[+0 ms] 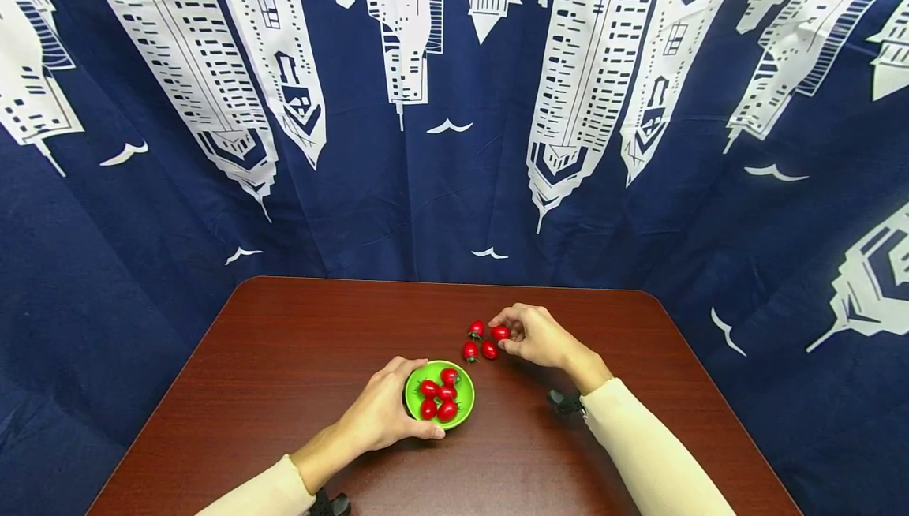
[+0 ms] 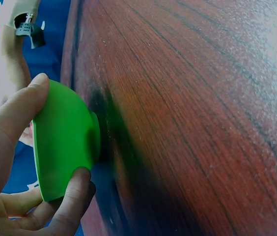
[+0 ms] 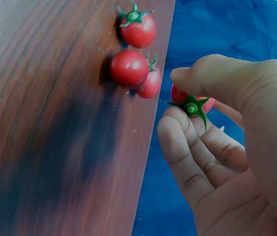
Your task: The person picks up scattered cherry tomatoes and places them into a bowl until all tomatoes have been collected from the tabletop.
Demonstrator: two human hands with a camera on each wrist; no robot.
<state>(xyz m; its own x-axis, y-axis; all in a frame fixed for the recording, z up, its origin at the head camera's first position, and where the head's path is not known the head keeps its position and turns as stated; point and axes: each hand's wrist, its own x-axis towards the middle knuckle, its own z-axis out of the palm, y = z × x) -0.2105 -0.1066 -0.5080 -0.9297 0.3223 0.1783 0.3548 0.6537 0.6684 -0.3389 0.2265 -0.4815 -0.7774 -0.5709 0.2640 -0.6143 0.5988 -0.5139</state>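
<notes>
My left hand [image 1: 387, 409] grips a small green bowl [image 1: 465, 394] by its side, thumb at the near rim and fingers around the far side. The bowl's outer wall [image 2: 62, 140] fills the grip in the left wrist view, its base close over the table. Several red cherry tomatoes [image 1: 447, 410] lie inside it. To the right, my right hand [image 1: 540, 336] pinches one cherry tomato [image 1: 500, 333] between thumb and fingers; its green calyx [image 3: 191, 108] faces the wrist camera. Three more cherry tomatoes [image 1: 470, 351] sit on the table just left of that hand.
The brown wooden table [image 1: 319, 327] has rounded far corners. Behind it and along both sides hangs a dark blue cloth [image 1: 369, 208] printed with white buildings and birds. A dark wrist device [image 1: 564, 401] hangs under the right sleeve.
</notes>
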